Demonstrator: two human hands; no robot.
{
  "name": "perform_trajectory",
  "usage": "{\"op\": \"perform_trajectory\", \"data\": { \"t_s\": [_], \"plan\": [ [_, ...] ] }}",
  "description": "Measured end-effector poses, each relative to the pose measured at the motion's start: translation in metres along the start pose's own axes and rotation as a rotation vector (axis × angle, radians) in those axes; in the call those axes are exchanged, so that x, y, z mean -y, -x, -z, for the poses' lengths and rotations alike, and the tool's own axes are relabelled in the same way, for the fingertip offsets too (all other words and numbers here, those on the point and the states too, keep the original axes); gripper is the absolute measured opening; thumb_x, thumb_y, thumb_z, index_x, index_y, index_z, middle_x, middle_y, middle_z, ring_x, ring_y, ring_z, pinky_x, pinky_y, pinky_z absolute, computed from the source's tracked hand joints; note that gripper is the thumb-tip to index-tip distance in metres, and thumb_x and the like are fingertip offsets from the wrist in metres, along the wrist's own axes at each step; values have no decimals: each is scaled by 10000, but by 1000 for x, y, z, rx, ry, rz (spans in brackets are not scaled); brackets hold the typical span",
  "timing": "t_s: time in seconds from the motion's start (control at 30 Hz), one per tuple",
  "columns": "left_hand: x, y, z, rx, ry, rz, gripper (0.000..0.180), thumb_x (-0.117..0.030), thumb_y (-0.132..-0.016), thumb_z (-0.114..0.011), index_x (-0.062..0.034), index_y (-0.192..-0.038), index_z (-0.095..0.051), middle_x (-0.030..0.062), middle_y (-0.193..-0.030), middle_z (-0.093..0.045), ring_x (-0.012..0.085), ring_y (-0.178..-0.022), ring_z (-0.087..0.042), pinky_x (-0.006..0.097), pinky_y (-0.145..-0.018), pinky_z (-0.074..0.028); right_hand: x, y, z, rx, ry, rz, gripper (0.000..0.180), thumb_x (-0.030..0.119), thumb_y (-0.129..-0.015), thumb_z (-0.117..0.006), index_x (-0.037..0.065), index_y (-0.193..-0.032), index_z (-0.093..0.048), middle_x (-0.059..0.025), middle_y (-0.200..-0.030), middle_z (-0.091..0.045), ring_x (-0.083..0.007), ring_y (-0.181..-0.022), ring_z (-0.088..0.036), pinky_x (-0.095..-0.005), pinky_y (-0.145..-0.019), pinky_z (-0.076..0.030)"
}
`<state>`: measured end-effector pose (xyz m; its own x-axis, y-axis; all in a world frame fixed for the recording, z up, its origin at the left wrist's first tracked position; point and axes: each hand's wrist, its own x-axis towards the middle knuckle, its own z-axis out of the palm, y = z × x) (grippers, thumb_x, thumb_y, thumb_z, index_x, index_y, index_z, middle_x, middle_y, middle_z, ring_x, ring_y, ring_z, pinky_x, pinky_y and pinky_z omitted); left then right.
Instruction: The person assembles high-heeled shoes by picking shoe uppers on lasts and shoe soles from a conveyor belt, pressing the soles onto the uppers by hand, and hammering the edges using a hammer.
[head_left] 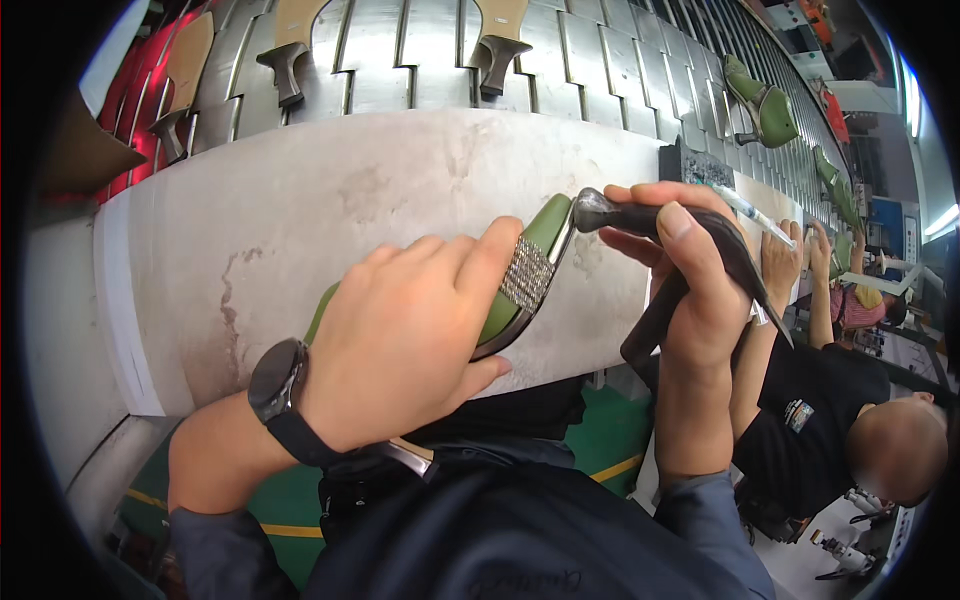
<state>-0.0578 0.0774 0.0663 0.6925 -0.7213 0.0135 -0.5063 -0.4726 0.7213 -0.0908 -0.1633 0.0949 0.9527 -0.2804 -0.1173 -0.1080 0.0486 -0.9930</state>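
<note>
Shoe (518, 290): green, w/ glittering band (530, 268) across the forepart; pos. over near-middle of pale worktop (400, 165), partly hidden under L hand.
Toe dir.: points away from wearer & to the R; rear end, mostly covered, lies back toward L wrist.
Long axis: diag., lower L to upper R; dark/silvery sole edge faces R, so shoe is tilted onto its side.
L hand (410, 320): part-closed over the upper, fingers across top, thumb under near sole edge; firm hold on shoe. Dark watch (277, 380) on wrist.
R hand (705, 300): curled round dark hammer (640, 220), thumb on top; round face is at sole edge by toe, contact can't be confirmed.
Conveyor (380, 90): metal slats, far side of worktop; tan soles w/ dark heels on it, green shoes farther R.
Co-worker (810, 430): at R, dark top, hands near worktop's R end.
</note>
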Motion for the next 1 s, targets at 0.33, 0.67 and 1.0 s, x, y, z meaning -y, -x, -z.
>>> {"op": "perform_trajectory", "data": {
  "t_s": [0.33,0.67,1.0],
  "plan": [
    [6,7,-7,-81,-29,-46,969,-183,-661,-955,-39,-1487,-467,176,-1031,-685,428,-941,-672,498,-807,-539,-5,65,-12,359,554,574,355,0,-793,-836,-52,-1119,-705,-222,-1021,-765,-343,-954,-791,-404,-882,-640],
    [37,14,11,48,106,-145,926,-234,-817,-866,1,-1586,-406,246,-1154,-709,449,-1071,-688,444,-930,-557,-35,98,-38,241,605,791,371,50,-786,-872,-59,-1103,-714,-222,-1057,-758,-398,-977,-776,-437,-886,-649],
    [32,20,0,-99,147,-130,524,-262,-966,-757,31,-1382,-637,237,-1122,-742,422,-1006,-716,441,-862,-566,-57,113,-61,284,577,780,388,53,-750,-882,-57,-1085,-721,-237,-1096,-748,-376,-964,-765,-421,-847,-645]
  ]
}}
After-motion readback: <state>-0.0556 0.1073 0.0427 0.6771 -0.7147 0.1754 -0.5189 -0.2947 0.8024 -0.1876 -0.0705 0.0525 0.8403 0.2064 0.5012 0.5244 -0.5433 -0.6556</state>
